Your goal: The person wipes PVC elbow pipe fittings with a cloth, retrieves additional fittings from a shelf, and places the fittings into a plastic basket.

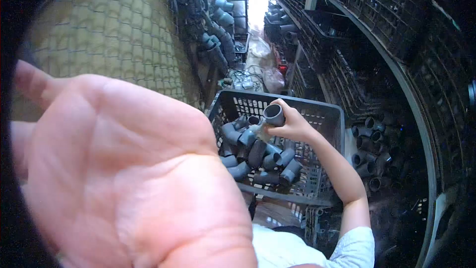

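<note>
My left hand (134, 168) is raised very close to the camera, palm toward it, and covers much of the lower left view. Its fingers stretch away to the left edge, where they are partly cut off; nothing shows in the palm. Over a dark plastic crate (338, 124), my right hand (293, 124) is closed around a grey pipe elbow (274, 114), its round opening facing up. Beneath that hand, several loose grey pipe elbows (258, 154) lie jumbled in the crate. The left palm hides part of the crate's left side.
Racks of dark crates (342, 64) line the right side, with more pipe fittings (372, 144) heaped below. A wire-mesh covered yellowish stack (114, 34) stands at left. Grey fittings (218, 30) pile up behind it. Plastic bags (272, 79) lie along the narrow aisle.
</note>
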A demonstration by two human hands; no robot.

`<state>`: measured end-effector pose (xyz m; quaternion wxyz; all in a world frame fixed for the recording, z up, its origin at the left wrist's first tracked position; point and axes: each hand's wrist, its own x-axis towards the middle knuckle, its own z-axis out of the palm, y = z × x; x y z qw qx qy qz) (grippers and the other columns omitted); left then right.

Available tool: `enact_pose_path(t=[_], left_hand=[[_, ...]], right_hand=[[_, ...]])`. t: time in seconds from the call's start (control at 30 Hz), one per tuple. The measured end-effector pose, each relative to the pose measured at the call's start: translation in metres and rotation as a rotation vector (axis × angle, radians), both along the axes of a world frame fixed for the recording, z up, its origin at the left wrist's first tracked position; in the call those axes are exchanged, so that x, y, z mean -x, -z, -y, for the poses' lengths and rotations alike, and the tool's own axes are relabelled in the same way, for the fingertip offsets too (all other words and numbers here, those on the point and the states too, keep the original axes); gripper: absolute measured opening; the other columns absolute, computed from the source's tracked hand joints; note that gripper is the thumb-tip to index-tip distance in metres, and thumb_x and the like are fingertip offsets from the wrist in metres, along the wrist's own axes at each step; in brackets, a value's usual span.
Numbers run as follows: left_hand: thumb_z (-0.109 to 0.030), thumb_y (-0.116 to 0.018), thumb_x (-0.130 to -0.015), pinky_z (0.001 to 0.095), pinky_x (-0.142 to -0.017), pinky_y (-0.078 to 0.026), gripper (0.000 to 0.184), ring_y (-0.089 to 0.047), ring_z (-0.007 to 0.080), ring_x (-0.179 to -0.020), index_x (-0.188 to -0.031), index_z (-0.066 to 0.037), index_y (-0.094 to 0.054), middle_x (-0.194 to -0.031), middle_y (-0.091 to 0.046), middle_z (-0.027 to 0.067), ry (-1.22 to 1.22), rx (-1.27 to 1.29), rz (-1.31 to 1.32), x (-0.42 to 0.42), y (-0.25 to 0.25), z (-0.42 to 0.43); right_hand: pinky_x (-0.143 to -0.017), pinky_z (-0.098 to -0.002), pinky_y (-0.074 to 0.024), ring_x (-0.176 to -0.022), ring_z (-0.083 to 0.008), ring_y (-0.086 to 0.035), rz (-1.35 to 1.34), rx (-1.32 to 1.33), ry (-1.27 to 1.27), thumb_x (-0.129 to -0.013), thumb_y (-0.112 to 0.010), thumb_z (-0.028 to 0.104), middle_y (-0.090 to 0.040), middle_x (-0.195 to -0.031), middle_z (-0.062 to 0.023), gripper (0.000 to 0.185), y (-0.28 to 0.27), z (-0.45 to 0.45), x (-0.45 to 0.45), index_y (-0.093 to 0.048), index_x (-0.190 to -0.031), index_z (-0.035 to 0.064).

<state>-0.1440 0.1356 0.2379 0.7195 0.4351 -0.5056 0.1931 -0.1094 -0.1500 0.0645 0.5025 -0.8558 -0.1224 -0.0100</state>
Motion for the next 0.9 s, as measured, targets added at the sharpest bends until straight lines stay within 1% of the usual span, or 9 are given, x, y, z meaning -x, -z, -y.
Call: enact_pose_path(t=[0.17, 0.27, 0.37, 0.5, 0.6, 0.7, 0.8, 0.87, 0.9], left_hand=[[-0.035, -0.041, -0.099, 0.0581, -0.115, -0.018, 0.046, -0.042, 0.0334, -0.132, -0.135, -0.01, -0.053, -0.136, -0.054, 0.0121, 0.039, -0.072, -0.091, -0.039, 0.025, 0.026], [-0.035, -0.04, -0.099, 0.0583, -0.115, -0.018, 0.046, -0.042, 0.0333, -0.132, -0.135, -0.01, -0.054, -0.136, -0.054, 0.0118, 0.112, -0.124, -0.15, -0.057, 0.028, 0.028], [-0.035, -0.04, -0.1, 0.0584, -0.115, -0.018, 0.045, -0.042, 0.0331, -0.132, -0.135, -0.011, -0.054, -0.136, -0.055, 0.0115, 0.201, -0.174, -0.129, -0.072, 0.032, 0.023], [-0.033, -0.043, -0.098, 0.0563, -0.113, -0.021, 0.042, -0.045, 0.0324, -0.129, -0.132, -0.011, -0.056, -0.133, -0.057, 0.0103, 0.275, -0.225, -0.107, -0.083, 0.036, 0.011], [-0.03, -0.05, -0.095, 0.0529, -0.111, -0.026, 0.038, -0.049, 0.0316, -0.124, -0.127, -0.012, -0.06, -0.13, -0.059, 0.0087, 0.371, -0.24, -0.059, -0.085, 0.038, 0.003], [-0.027, -0.056, -0.092, 0.0495, -0.109, -0.031, 0.034, -0.052, 0.0308, -0.119, -0.122, -0.012, -0.063, -0.126, -0.061, 0.0072, 0.64, -0.175, 0.064, -0.092, 0.04, -0.012], [-0.024, -0.063, -0.09, 0.0461, -0.108, -0.035, 0.03, -0.056, 0.0299, -0.114, -0.117, -0.013, -0.066, -0.123, -0.063, 0.0057, 1.356, -0.111, 0.321, -0.101, 0.039, -0.029], [-0.022, -0.067, -0.088, 0.0438, -0.106, -0.039, 0.027, -0.058, 0.0294, -0.111, -0.114, -0.013, -0.068, -0.12, -0.065, 0.0047, 1.728, -0.272, 0.45, -0.119, 0.039, -0.021], [-0.022, -0.069, -0.087, 0.0423, -0.104, -0.042, 0.029, -0.06, 0.0289, -0.11, -0.115, -0.014, -0.068, -0.122, -0.065, 0.006, 1.714, -0.451, 0.476, -0.134, 0.04, -0.011]], right_hand=[[-0.084, -0.0296, -0.0488, -0.09, -0.0127, -0.06, -0.005, -0.214, 0.137, -0.073, -0.082, 0.025, -0.063, -0.096, -0.005, 0.055, 0.005, 0.007, -0.017, -0.052, -0.113, 0.0044], [-0.081, -0.0286, -0.0486, -0.089, -0.0108, -0.058, -0.243, -0.451, 0.247, -0.076, -0.083, 0.026, -0.062, -0.097, -0.0036, 0.053, 0.004, 0.013, -0.014, -0.052, -0.114, 0.0042], [-0.081, -0.0282, -0.0478, -0.091, -0.0115, -0.058, -0.119, -0.512, 0.415, -0.077, -0.084, 0.029, -0.061, -0.099, -0.0044, 0.057, 0.007, 0.01, -0.026, -0.052, -0.116, 0.0031], [-0.08, -0.0293, -0.0497, -0.088, -0.0125, -0.06, -0.179, -0.741, 0.61, -0.079, -0.08, 0.03, -0.062, -0.1, -0.0057, 0.054, 0.007, 0.009, -0.031, -0.053, -0.116, 0.0022], [-0.072, -0.0278, -0.0521, -0.078, -0.0117, -0.063, -0.266, -0.855, 0.487, -0.08, -0.076, 0.03, -0.064, -0.093, -0.0057, 0.042, -0.006, 0.015, -0.036, -0.059, -0.106, 0.0016], [-0.07, -0.027, -0.0527, -0.076, -0.0125, -0.063, -0.256, -0.833, 0.474, -0.079, -0.076, 0.031, -0.063, -0.092, -0.0056, 0.042, -0.011, 0.016, -0.036, -0.058, -0.104, 0.0017], [-0.067, -0.0269, -0.0536, -0.079, -0.0128, -0.063, -0.268, -0.895, 0.483, -0.078, -0.079, 0.03, -0.061, -0.095, -0.0071, 0.05, 0.001, 0.02, -0.037, -0.053, -0.11, 0.0015], [-0.067, -0.0274, -0.0544, -0.08, -0.0132, -0.063, -0.247, -0.888, 0.5, -0.078, -0.079, 0.029, -0.061, -0.096, -0.0077, 0.051, -0.004, 0.017, -0.036, -0.051, -0.111, 0.0008], [-0.067, -0.0277, -0.0549, -0.08, -0.0134, -0.063, -0.235, -0.89, 0.504, -0.078, -0.079, 0.029, -0.061, -0.096, -0.008, 0.052, -0.005, 0.015, -0.036, -0.051, -0.112, 0.0004]])
